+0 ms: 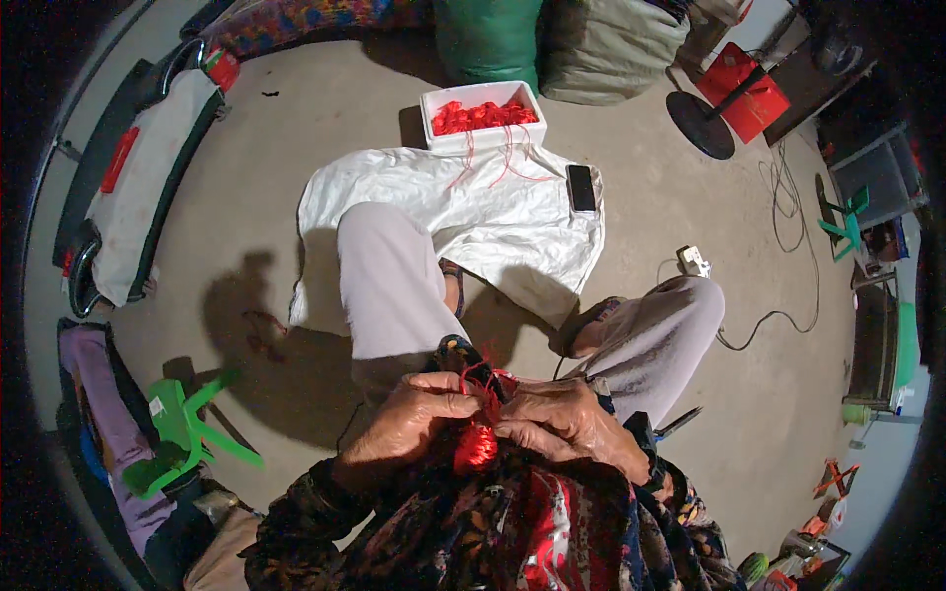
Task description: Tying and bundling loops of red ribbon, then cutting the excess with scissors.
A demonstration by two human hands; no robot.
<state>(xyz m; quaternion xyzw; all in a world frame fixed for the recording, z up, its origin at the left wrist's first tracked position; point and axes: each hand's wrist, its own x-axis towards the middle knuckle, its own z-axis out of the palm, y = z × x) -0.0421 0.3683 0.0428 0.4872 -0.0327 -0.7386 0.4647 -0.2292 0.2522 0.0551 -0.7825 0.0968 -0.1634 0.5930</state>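
Close to my lap, both hands work at loose red cord [471,379] above a shiny red bundle of the same look [476,448]. My left hand [419,416] pinches the strands from the left, thumb and forefinger pressed together. From the right, my right hand [567,419] closes on the cord with curled fingers, its thumb beside the bundle. Beyond my knees, a white box [488,143] holds many similar red pieces [478,118], with thin strands trailing over its front. I cannot make out the bundle's exact kind.
A white cloth sheet [379,182] lies on the floor under my legs, with a phone [581,187] on it. Green stools stand left [177,419] and right [845,225]. A power strip [694,262] with a cable lies right. Large sacks [611,49] stand at the back.
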